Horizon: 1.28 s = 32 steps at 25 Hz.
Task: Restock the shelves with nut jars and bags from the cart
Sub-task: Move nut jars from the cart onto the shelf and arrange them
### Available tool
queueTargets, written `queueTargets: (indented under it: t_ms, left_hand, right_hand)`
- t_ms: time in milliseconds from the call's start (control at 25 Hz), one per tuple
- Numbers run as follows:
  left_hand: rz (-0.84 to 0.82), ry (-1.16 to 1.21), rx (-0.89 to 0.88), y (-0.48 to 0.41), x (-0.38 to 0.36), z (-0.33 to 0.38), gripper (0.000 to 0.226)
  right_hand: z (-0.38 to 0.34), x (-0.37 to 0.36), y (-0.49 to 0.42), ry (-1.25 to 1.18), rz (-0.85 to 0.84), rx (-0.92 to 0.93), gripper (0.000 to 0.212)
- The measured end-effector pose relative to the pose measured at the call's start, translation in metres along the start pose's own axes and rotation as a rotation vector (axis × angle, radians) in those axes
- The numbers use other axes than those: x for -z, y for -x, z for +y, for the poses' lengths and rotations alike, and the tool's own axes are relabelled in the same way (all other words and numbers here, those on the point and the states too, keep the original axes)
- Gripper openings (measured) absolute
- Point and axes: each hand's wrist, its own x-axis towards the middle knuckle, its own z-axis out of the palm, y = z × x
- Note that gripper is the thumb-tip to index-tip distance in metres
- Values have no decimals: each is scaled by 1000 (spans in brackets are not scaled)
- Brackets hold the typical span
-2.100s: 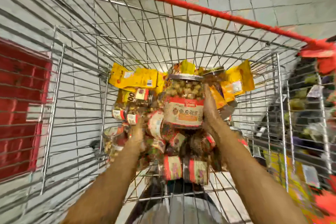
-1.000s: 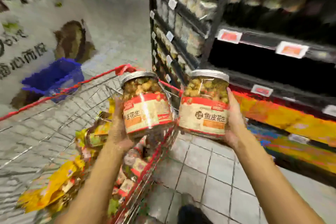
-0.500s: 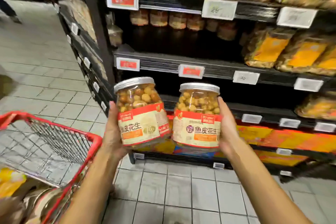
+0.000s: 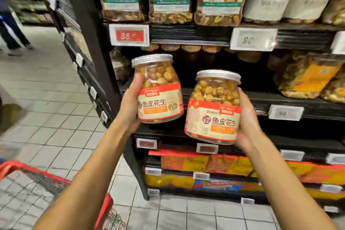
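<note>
Holding one nut jar in each hand, the person faces the middle shelf (image 4: pixel 261 98). The left hand (image 4: pixel 130 102) is curled round the body of the left jar (image 4: pixel 158 91), the right hand (image 4: pixel 247 119) grips the right jar (image 4: pixel 214 112) likewise; both jars hang nearly upright just before this shelf, not yet on it. They look full, fairly heavy, stiff, with smooth walls that may slip, so the labelled body seems safer to hold than the lid. At the shelf's back stands a row of jars (image 4: pixel 190 48), on its right lie yellow bags (image 4: pixel 306 76), and the upper board (image 4: pixel 186 33) above it leaves little height.
</note>
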Motion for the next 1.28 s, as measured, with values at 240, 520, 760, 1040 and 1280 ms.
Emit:
queueTargets:
  t_ms: [240,520,760,1040,1280]
  left_hand:
    - [78,-317,-92,-88,28,-4,69]
    - [32,-514,-179,-125,61,-19,79]
    - [244,-609,-261,-91,47,-14,88]
    - [113,-615,-353,-40,-66,-66,44]
    - [115,-740,-277,-51,-58,-87,47]
  right_hand:
    - [2,-14,-29,-39,20,51,55]
    - [-10,-10,-60,17,13,160,46]
    - [-32,-27,-79,69,1,240,48]
    - [-37,-46,-135,102,71,345,42]
    - [-29,-46,-167,518,181,265,56]
